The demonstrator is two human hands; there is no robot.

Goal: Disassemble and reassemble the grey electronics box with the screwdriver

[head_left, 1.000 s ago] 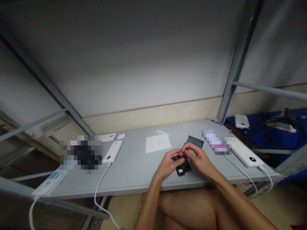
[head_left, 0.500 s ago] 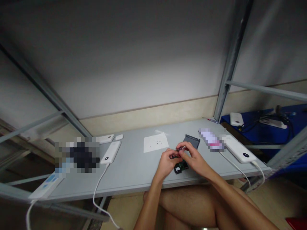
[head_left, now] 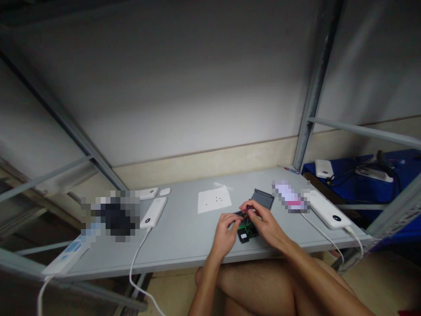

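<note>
A small green circuit board [head_left: 246, 231] with a black part at its near end lies on the grey table top, mostly under my hands. My left hand [head_left: 225, 233] rests its fingertips on the board's far left edge and appears to grip it. My right hand [head_left: 263, 222] pinches a small dark component [head_left: 248, 208] just above the board. Most of the board's upper surface is hidden by my fingers. A dark grey flat module [head_left: 263, 199] with a toothed edge lies just beyond my right fingers.
A white sheet of paper [head_left: 214, 200] with several dots lies left of my hands. White power banks [head_left: 153, 213] [head_left: 325, 210] with cables flank the work area, beside blurred objects. Steel shelf uprights stand at the back. A blue surface [head_left: 348, 175] holds cables beyond the right end.
Both hands have come down from above the board onto it. The board has shifted slightly toward the far left. The view has also shifted slightly.
</note>
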